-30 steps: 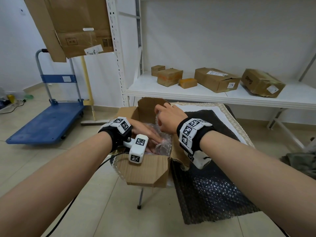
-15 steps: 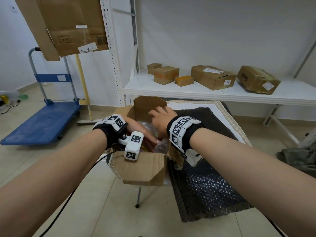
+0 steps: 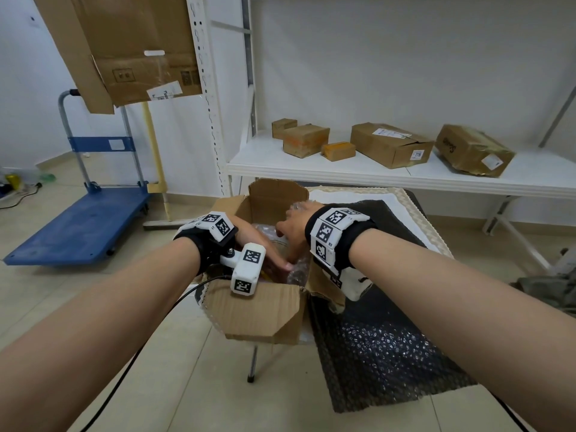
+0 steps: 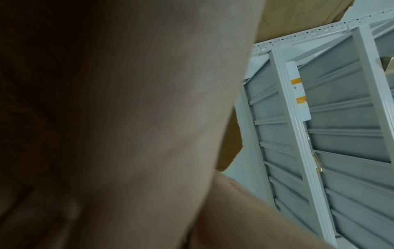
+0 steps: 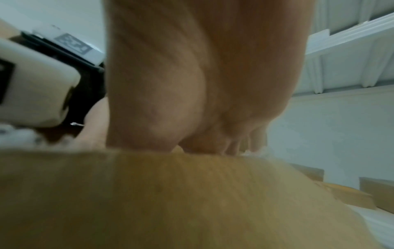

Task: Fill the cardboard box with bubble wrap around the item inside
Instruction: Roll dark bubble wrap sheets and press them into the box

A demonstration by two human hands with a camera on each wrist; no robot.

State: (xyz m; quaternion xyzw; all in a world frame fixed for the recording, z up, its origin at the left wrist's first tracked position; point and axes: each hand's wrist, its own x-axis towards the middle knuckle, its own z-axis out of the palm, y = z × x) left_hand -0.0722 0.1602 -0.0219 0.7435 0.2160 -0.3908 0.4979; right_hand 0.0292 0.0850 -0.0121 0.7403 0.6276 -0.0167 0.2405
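Cardboard box [image 3: 255, 310]: set on a small table, flaps open — both hands are reached inside.
Bubble wrap [image 3: 297, 269]: clear wrap is already bunched in the box; more tucking is judged to remain.
Left hand [image 3: 258, 244]: laid flat, fingers extended, pressed onto the wrap.
Right hand [image 3: 293, 227]: dipped into the far side — whether wrap is pinched cannot be told.
Item: hidden under wrap and hands.

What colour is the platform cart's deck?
Blue; the platform cart shows best in the head view.
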